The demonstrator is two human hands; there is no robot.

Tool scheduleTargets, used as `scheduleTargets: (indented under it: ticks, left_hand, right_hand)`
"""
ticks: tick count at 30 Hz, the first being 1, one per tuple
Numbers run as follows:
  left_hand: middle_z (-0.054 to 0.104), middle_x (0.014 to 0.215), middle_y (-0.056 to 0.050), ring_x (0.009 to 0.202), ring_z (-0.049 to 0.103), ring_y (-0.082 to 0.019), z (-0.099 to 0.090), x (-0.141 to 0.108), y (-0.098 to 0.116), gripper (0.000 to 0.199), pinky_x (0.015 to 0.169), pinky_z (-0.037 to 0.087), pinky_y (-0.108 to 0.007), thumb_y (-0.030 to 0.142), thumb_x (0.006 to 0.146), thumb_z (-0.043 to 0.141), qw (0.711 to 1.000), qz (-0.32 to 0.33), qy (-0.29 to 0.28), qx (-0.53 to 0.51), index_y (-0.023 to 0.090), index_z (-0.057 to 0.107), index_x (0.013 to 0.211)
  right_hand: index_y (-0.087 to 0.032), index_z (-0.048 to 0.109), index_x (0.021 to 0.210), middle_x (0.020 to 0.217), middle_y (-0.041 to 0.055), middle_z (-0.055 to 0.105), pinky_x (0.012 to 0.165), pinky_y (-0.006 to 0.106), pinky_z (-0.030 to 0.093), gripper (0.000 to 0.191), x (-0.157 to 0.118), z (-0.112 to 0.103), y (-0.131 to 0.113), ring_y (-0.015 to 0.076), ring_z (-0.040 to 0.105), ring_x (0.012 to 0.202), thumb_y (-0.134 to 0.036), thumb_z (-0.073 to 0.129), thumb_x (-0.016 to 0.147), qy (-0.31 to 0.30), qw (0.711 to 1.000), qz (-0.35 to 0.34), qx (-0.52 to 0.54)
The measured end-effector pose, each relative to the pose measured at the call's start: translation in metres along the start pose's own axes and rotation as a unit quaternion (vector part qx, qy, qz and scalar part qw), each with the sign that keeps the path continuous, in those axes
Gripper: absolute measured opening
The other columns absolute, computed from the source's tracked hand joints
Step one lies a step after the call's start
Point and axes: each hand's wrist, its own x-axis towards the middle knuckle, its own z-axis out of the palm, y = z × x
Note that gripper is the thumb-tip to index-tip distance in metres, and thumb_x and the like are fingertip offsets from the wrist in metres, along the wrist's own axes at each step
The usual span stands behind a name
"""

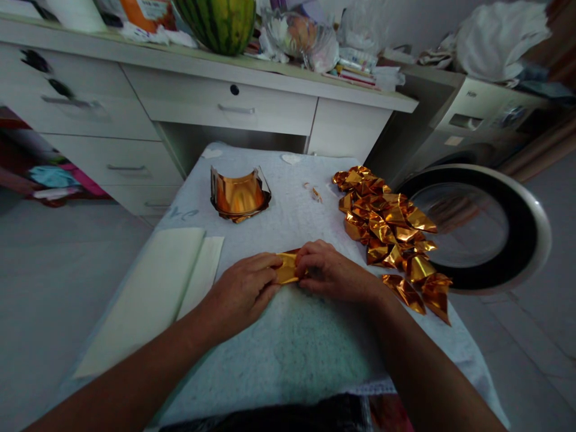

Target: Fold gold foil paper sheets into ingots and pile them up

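In the head view, the fingers [270, 262] of the left hand [245, 287] pinch the left end of a small, flat, shiny gold foil piece [286, 269], while the right hand [330, 271] grips its right end with curled fingertips. The foil lies between both hands, low over a table covered with a pale blue-white cloth [288, 360]. The forearms reach in from the lower corners and converge; both hands are turned inward, backs up, the right one's knuckles raised higher. Beyond the left hand stands a curved stack of copper-gold foil sheets [240, 195]; near the right forearm lies a heap of folded, glossy copper-gold foil pieces [382, 219]. A small dark brand mark shows on the silver front-loading washing machine [481, 114], too small to read surely. Lettering on the orange packet with a white label [148, 13] is blurred, and the cloth's blue-grey marks are illegible.
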Motion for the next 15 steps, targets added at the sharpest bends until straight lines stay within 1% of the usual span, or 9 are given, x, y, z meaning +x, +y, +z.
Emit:
scheduleTargets:
  ticks: [3,6,9,11,15]
  left_hand:
    - [0.066,0.115,-0.009,0.104,0.063,-0.021,0.0012,0.0002,0.0009,0.017,0.092,0.053,-0.04,0.016,0.09,0.05,1.0,-0.01,-0.002,-0.005,0.017,0.066,0.083]
    - [0.064,0.114,-0.009,0.101,0.063,-0.02,0.001,0.0002,0.0021,0.018,0.091,0.053,-0.039,0.017,0.09,0.049,1.0,-0.026,-0.002,-0.012,0.017,0.066,0.081]
    - [0.063,0.111,-0.009,0.098,0.062,-0.02,-0.0005,0.0001,0.0029,0.019,0.089,0.053,-0.038,0.018,0.089,0.05,0.999,-0.05,-0.002,-0.019,0.016,0.064,0.077]
    - [0.062,0.109,-0.009,0.098,0.061,-0.021,-0.0019,0.0002,0.003,0.02,0.089,0.051,-0.04,0.02,0.089,0.051,0.998,-0.06,-0.001,-0.019,0.016,0.064,0.075]
    - [0.061,0.109,-0.008,0.103,0.057,-0.022,-0.0049,0.0002,0.003,0.02,0.093,0.048,-0.043,0.019,0.09,0.049,0.998,-0.062,-0.006,-0.018,0.017,0.067,0.081]
  right_hand:
    - [-0.02,0.064,0.086,0.102,0.0034,0.06,0.09,0.037,0.037,0.009,-0.0004,-0.0008,-0.0013,0.0204,0.05,0.1,-0.019,0.07,0.08,-0.005,1.0,0.009,0.005]
    - [-0.019,0.065,0.084,0.099,0.0038,0.059,0.09,0.035,0.037,0.002,0.0009,0.0003,-0.0013,0.0193,0.05,0.098,-0.018,0.065,0.085,0.006,1.0,0.021,0.007]
    - [-0.019,0.066,0.084,0.097,0.0046,0.057,0.088,0.035,0.038,0.005,0.0023,0.0025,-0.0006,0.0195,0.048,0.097,-0.019,0.063,0.088,0.017,0.999,0.039,0.004]
    - [-0.019,0.067,0.083,0.096,0.0049,0.055,0.087,0.035,0.038,0.007,0.0029,0.004,-0.0003,0.02,0.047,0.096,-0.02,0.062,0.088,0.018,0.999,0.051,-0.001]
    - [-0.018,0.066,0.082,0.095,0.0052,0.055,0.086,0.036,0.037,0.011,0.0036,0.0062,-0.0008,0.02,0.046,0.094,-0.022,0.059,0.09,0.017,0.998,0.059,-0.012]
